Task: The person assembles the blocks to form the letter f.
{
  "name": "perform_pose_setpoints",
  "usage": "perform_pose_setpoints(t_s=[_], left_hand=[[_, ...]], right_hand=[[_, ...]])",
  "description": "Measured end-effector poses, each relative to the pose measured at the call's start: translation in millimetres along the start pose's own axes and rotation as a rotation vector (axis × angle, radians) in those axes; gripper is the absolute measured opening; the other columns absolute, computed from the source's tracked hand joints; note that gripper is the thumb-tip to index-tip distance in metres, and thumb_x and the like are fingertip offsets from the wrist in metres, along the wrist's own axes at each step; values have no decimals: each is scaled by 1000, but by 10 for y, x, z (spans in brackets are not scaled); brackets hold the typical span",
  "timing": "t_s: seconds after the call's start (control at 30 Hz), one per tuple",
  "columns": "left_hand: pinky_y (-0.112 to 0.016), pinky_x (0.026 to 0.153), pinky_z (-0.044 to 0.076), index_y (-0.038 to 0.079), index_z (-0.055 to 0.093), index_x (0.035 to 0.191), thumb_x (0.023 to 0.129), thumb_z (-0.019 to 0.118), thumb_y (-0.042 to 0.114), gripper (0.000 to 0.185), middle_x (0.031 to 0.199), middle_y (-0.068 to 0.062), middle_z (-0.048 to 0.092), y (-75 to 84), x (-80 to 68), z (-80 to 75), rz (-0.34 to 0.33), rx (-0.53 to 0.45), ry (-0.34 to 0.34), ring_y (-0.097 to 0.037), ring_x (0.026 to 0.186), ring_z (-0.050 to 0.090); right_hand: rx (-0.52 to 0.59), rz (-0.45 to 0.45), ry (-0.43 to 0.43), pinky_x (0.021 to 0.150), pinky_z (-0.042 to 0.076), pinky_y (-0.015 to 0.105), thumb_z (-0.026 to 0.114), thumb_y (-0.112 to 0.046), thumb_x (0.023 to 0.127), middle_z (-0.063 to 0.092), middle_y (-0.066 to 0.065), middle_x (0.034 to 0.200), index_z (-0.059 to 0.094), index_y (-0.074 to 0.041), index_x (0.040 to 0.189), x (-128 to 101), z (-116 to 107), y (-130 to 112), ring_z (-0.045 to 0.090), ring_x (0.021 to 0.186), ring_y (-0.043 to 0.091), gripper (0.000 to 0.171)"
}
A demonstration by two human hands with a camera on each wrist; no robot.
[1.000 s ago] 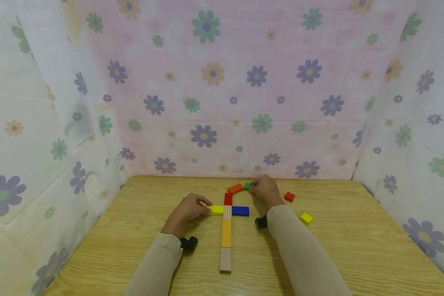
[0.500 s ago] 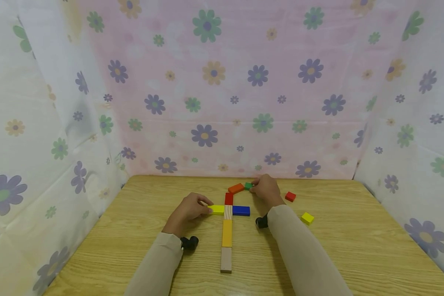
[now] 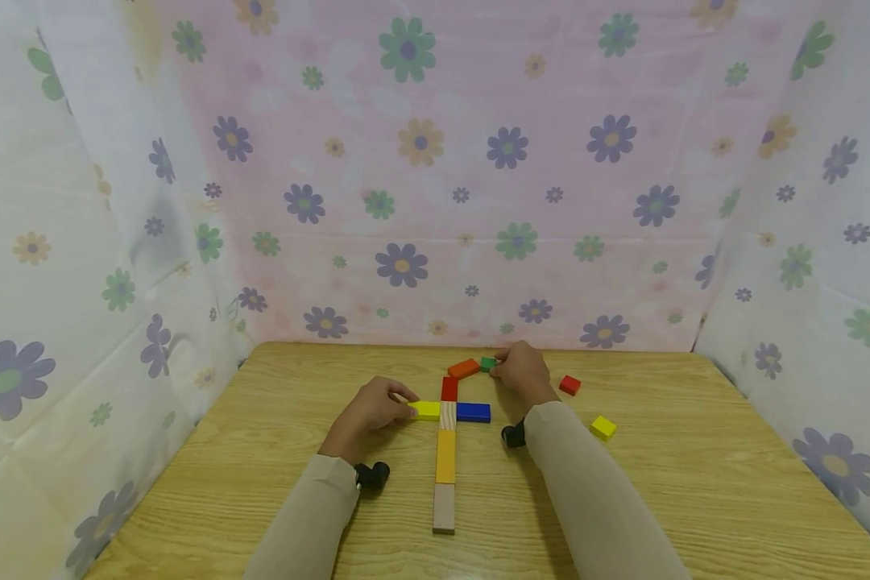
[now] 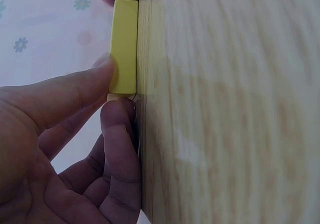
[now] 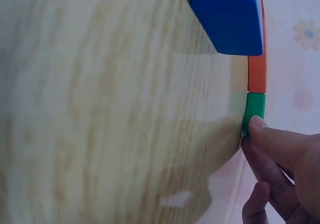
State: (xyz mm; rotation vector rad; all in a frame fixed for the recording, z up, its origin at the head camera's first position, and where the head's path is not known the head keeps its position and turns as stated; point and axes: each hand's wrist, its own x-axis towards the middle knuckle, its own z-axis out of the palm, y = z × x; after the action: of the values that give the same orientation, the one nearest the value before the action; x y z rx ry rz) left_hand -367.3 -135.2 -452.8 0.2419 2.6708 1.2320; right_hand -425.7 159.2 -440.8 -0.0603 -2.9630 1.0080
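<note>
We see the left hand (image 3: 368, 412) pinching the yellow block (image 3: 426, 410), the left arm of a cross of blocks on the wooden table (image 3: 696, 483). Farther right, near the table's back edge, the right hand (image 3: 524, 372) pinches the small green block (image 3: 486, 363) just beside the orange block (image 3: 463, 369).

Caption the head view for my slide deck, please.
Left hand steadies a yellow block in a cross; right hand pinches a green block.
</note>
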Motion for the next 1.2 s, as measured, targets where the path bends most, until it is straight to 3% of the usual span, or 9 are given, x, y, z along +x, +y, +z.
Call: perform_pose_setpoints(t_s=[0.43,0.63,0.93,1.2], left_hand=[[-33,79,56,18,81,109,91,80,20,18,102,-4,73,4,-20,-2,6,6,2,-18,87,67],[-33,79,57,18,81,110,91,80,20,19,102,-4,73,-1,-18,4,5,1,-2,-18,87,67],[-32,78,57,17,81,109,91,80,19,18,102,-5,72,-7,-6,-5,-3,-17,-2,-19,86,66],[-32,77,56,17,81,110,91,80,20,19,102,-5,73,-4,1,-2,5,-14,-11,-18,86,67]], right_hand=[[2,16,0,97,52,50,78,-18,92,75,10,123,70,-10,135,-17,14,-22,67,114,32,44],[-68,10,8,97,49,54,79,-22,92,77,6,119,68,-14,138,13,24,-29,67,112,32,47],[-117,-21,19,98,47,58,82,-27,89,72,10,131,69,-13,137,-4,-42,-63,65,117,37,51],[-198,-79,41,89,54,53,78,-30,92,77,6,118,72,-16,134,3,-132,-4,70,106,29,44]])
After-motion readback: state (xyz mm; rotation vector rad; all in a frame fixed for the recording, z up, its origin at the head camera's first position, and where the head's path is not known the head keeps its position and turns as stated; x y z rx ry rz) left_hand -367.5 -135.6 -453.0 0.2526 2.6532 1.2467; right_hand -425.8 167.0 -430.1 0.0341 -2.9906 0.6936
